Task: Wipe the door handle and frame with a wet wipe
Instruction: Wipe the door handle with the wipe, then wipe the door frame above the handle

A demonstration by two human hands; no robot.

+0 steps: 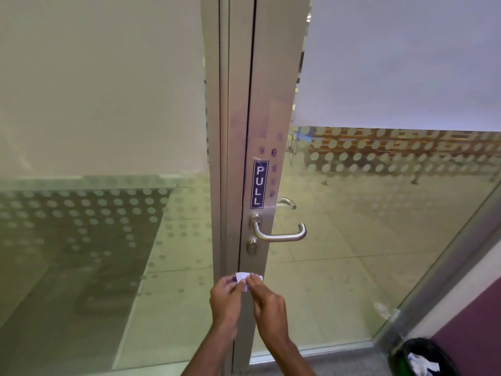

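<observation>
Head view: the wet wipe [248,278] is pinched between left hand [225,297] and right hand [267,301] below the door handle [282,234]; it should be fully unfolded before the stained frame [267,126] is wiped.

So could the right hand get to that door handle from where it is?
Probably yes. The right hand is below the door handle with nothing between them, though both hands are pinching the wet wipe.
</observation>
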